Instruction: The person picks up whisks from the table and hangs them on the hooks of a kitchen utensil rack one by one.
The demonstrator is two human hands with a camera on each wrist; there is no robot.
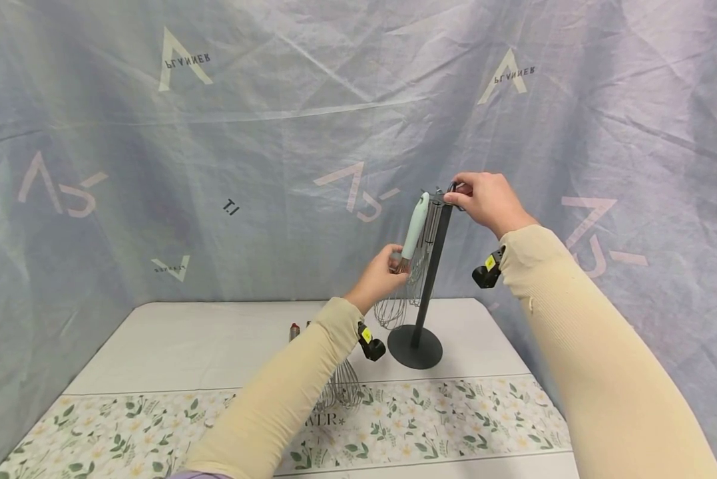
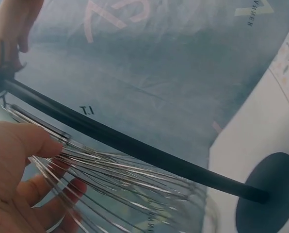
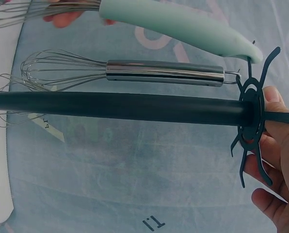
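A whisk with a mint-green handle (image 1: 417, 226) hangs upright by the stand's top, its handle end at a hook. My left hand (image 1: 377, 278) holds this whisk where its wires (image 2: 120, 167) meet the handle, thumb on one side and fingers on the other. With thumb and fingers, my right hand (image 1: 491, 201) grips the hooked top (image 3: 252, 114) of the black utensil stand (image 1: 431, 283). Beside the pole a steel-handled whisk (image 3: 164, 73) hangs from another hook. More wire loops behind it are partly hidden.
The stand's round base (image 1: 415, 356) rests on the white table (image 1: 214, 346). More whisks (image 1: 347, 386) lie on the table, largely hidden behind my left sleeve; one handle (image 1: 294, 331) has a red tip. A printed grey curtain (image 1: 274, 166) hangs behind the table.
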